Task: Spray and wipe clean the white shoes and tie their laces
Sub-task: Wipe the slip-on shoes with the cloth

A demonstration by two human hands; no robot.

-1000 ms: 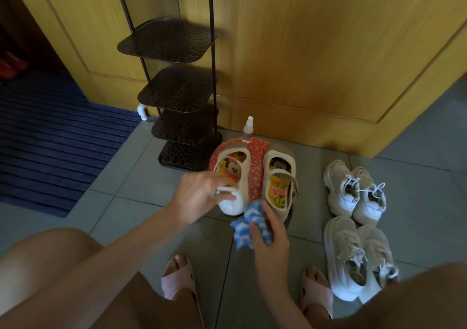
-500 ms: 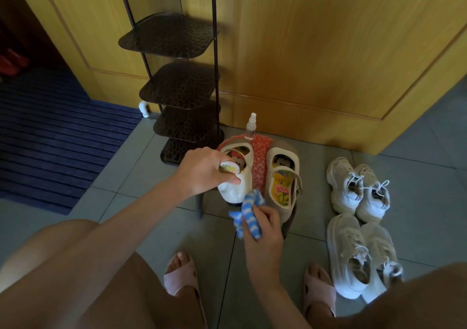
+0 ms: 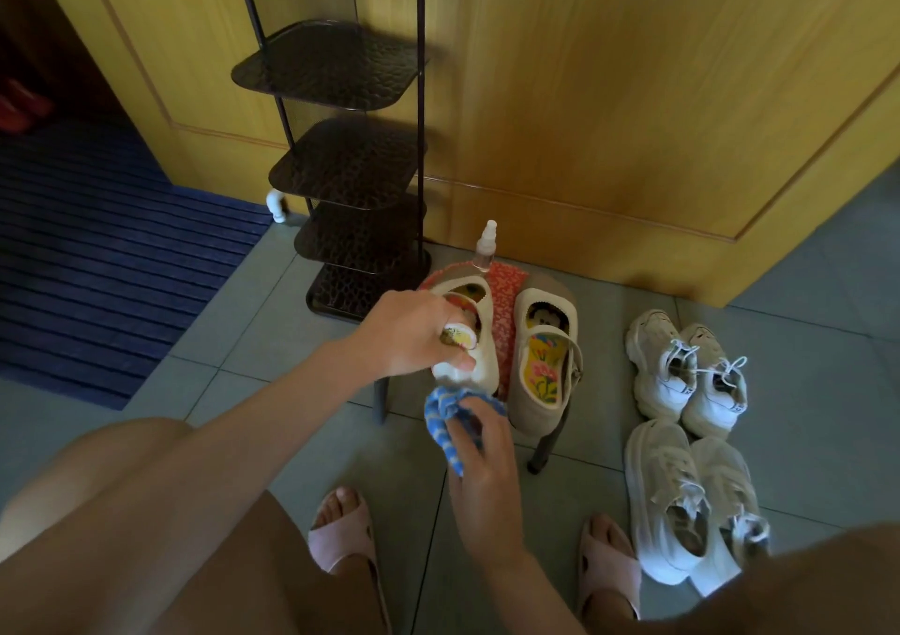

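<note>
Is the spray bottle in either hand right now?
No, the spray bottle stands upright on its own; the left hand grips a shoe and the right hand holds the cloth.

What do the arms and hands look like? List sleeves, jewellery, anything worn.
Both arms are bare along all that shows; no sleeve reaches either forearm. The left hand and the right hand wear no gloves. No watch, bracelet or ring shows on the wrists or on the fingers in view.
</note>
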